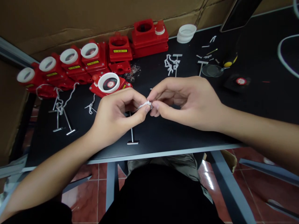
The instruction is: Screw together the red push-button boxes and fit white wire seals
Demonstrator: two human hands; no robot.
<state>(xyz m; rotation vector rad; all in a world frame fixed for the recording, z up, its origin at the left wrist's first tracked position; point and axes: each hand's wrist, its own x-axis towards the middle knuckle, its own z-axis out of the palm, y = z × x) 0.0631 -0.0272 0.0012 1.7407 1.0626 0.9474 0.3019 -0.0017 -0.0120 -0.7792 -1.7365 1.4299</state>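
Note:
Before my chest, my left hand (116, 115) pinches a bunched white cord (145, 104) between thumb and fingertips. My right hand (191, 102) meets it there, its thumb and fingers closed at the cord's right end. Partly hidden by the left hand, a small T-shaped metal hammer (132, 135) lies below it; whether the cord joins it, I cannot tell. Just behind the left hand sits a red alarm box (127, 86) with a white ring (101, 81) around its dark round window. A tail of cord (90, 108) lies left of that hand.
Several red boxes (93, 63) line the back left, near metal hammers (67, 121) with cords. White rings (187, 33) are stacked at the back. A yellow-black screwdriver (230, 60), clear discs (212, 71) and small metal pieces (206, 57) lie right on the black table (177, 140).

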